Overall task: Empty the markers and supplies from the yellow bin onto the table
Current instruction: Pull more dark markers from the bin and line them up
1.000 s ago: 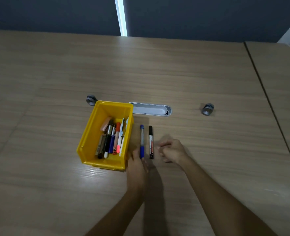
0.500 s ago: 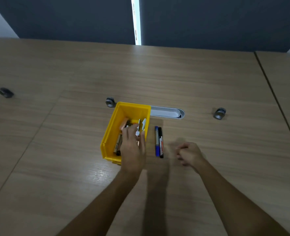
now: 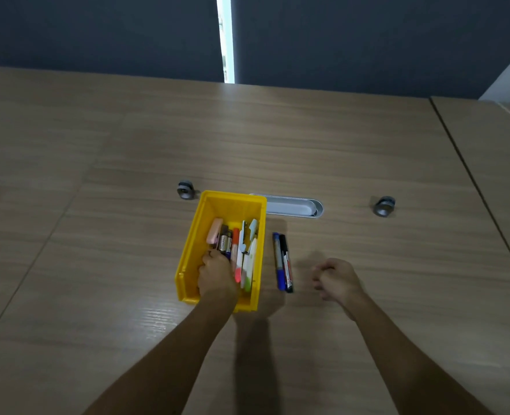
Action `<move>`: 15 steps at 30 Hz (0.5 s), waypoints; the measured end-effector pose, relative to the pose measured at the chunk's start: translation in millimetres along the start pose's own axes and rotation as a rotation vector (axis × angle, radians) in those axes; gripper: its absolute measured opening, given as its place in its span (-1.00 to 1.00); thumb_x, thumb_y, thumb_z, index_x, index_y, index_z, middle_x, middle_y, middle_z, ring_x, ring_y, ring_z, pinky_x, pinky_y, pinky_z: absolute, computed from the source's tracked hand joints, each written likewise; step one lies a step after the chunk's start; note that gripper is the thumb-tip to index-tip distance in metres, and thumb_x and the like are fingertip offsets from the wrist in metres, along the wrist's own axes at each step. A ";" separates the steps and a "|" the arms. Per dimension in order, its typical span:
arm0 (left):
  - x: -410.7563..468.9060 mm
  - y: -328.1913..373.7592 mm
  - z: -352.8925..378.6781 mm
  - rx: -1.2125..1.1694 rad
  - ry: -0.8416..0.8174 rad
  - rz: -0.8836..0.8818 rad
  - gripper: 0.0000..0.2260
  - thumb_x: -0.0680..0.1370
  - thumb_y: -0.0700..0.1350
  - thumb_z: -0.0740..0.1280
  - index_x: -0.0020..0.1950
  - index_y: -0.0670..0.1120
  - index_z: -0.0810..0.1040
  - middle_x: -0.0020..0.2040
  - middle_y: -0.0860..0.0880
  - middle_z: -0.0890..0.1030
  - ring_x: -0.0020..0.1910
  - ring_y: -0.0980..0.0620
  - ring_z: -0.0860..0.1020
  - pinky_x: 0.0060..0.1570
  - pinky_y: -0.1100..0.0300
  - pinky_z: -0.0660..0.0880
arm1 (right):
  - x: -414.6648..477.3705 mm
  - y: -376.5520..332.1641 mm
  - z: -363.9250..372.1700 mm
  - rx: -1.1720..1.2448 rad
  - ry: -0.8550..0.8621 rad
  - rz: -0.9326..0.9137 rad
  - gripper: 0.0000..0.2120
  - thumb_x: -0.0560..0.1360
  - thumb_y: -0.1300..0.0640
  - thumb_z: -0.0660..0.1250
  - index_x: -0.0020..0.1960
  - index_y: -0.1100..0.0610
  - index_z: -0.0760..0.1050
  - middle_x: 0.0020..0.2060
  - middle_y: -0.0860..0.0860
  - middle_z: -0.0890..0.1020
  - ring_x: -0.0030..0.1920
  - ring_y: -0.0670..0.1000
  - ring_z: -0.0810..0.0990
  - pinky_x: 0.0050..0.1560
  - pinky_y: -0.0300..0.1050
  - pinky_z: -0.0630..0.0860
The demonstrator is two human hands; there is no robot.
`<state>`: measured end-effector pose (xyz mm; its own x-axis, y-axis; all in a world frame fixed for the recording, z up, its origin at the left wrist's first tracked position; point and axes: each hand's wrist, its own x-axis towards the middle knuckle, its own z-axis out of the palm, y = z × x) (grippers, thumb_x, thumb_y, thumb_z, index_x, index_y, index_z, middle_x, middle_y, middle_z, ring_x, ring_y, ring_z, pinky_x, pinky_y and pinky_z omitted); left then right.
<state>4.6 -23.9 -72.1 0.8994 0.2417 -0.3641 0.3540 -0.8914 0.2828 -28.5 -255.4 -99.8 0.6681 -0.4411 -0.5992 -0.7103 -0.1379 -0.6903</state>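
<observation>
Wood-grain table (image 3: 307, 139), dark wall (image 3: 98, 31); left grip (image 3: 217, 275) unclear in yellow bin (image 3: 187, 265), right grip (image 3: 336, 280) curled empty.

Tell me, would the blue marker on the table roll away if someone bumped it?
Probably a bit. The blue marker looks round and smooth, lying flat on the bare wooden table, so a sideways nudge could roll it. The black marker lies right against one side and might block it there. It looks stiff and light, so easy to lift.

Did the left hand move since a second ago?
Yes. The left hand went from the table beside the yellow plastic bin leftward into it, away from the blue marker, now reaching among the supplies.
</observation>
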 end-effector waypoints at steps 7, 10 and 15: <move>-19.7 -2.7 -32.1 -0.147 0.073 0.055 -0.71 0.59 -0.18 0.31 0.31 -0.16 0.45 0.20 -0.15 0.54 0.19 -0.13 0.56 0.16 0.01 0.53 | -25.3 -53.4 29.0 0.137 0.325 -0.485 -0.91 0.55 0.10 0.36 0.04 0.05 0.57 -0.13 0.07 0.68 -0.13 0.09 0.69 -0.09 -0.01 0.63; -28.2 -7.5 -55.2 -0.309 0.219 0.156 -0.66 0.56 -0.25 0.34 0.33 -0.13 0.47 0.18 -0.13 0.52 0.15 -0.11 0.55 0.13 0.01 0.55 | -41.5 -83.5 52.1 0.133 0.307 -0.661 -0.82 0.57 0.06 0.33 0.16 0.03 0.55 -0.15 -0.12 0.63 -0.13 -0.16 0.64 -0.14 -0.24 0.60; -20.5 -45.6 -88.1 -0.508 0.496 0.181 -0.75 0.56 -0.21 0.36 0.24 -0.10 0.53 0.09 -0.06 0.52 0.02 -0.05 0.56 -0.04 0.10 0.49 | -58.5 -121.0 92.4 -0.121 0.212 -0.962 -0.81 0.56 0.06 0.33 0.15 0.08 0.54 -0.08 -0.06 0.62 -0.13 -0.12 0.62 -0.18 -0.24 0.57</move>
<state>-7.4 45.5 0.7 0.9227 0.3601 0.1378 0.1557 -0.6749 0.7213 38.9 -131.0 -18.6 0.9270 -0.2415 0.2870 0.0875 -0.6049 -0.7915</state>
